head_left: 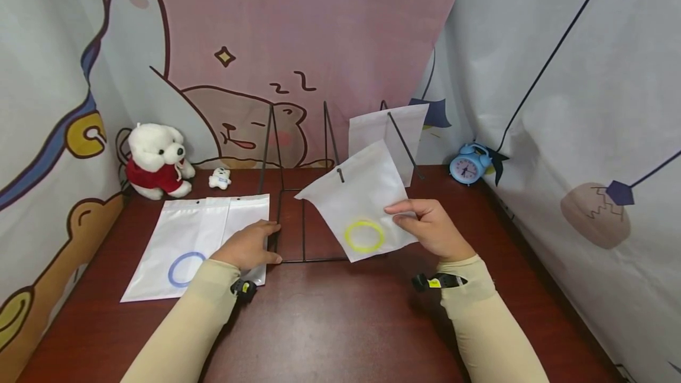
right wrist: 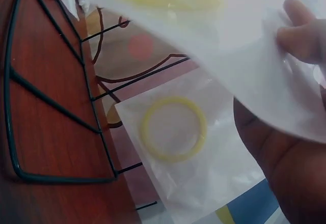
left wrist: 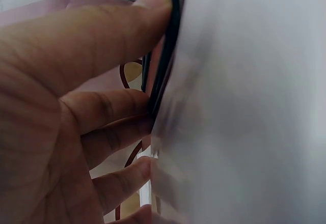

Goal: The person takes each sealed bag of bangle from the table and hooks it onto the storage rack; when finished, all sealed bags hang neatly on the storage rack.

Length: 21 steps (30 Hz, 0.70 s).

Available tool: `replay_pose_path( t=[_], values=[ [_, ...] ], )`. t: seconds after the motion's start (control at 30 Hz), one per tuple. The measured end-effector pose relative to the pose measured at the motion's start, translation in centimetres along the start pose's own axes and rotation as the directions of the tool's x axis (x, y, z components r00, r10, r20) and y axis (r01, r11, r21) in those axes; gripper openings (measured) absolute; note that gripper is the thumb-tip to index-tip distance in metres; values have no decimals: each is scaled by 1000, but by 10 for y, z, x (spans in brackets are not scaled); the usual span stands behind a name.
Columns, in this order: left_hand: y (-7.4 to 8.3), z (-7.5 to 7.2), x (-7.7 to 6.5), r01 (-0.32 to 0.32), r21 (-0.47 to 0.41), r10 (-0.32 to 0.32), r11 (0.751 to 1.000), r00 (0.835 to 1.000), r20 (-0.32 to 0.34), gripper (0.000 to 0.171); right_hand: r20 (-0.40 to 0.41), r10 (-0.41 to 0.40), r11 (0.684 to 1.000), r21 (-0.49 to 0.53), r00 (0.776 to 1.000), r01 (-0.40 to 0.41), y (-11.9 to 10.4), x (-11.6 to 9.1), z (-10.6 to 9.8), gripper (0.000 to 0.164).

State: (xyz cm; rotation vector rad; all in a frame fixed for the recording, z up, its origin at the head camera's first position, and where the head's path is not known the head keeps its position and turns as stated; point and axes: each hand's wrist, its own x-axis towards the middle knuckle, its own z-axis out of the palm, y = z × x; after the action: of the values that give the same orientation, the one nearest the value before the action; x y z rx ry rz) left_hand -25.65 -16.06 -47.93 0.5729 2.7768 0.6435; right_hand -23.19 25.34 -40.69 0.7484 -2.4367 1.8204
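My right hand (head_left: 433, 226) pinches the side edge of a white plastic bag (head_left: 367, 185) marked with a yellow ring (head_left: 364, 236). Near its upper edge, a hook tip of the black wire rack (head_left: 304, 223) pokes out through the bag, which hangs tilted. Another white bag (head_left: 388, 135) hangs behind it on the rack's right hook; its yellow ring (right wrist: 174, 130) shows in the right wrist view. My left hand (head_left: 247, 245) touches the rack's left side, its thumb (left wrist: 122, 25) and fingers spread along the bar. Under that hand lie white bags (head_left: 154, 253) with a blue ring (head_left: 186, 269).
A white plush bear (head_left: 154, 158) in red sits at the back left, beside a small white figure (head_left: 220, 178). At the back right stands a blue alarm clock (head_left: 468, 163). Printed curtains (head_left: 340, 34) enclose the brown table (head_left: 330, 324).
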Motion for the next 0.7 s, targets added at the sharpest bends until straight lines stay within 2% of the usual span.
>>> replay_pose_path(
  t=[0.2, 0.47, 0.7],
  values=[
    [-1, 0, 0, 0, 2, 0, 1000, 1000, 1, 80, 53, 69, 994, -87, 996, -64, 7, 2, 1, 26],
    [1, 0, 0, 3, -1, -3, 1000, 1000, 1, 80, 148, 97, 978, -199, 984, -67, 12, 5, 3, 30],
    [-1, 1, 1, 8, 1, -8, 1000, 1000, 1, 80, 172, 183, 953, -274, 968, -131, 19, 7, 3, 33]
  ],
)
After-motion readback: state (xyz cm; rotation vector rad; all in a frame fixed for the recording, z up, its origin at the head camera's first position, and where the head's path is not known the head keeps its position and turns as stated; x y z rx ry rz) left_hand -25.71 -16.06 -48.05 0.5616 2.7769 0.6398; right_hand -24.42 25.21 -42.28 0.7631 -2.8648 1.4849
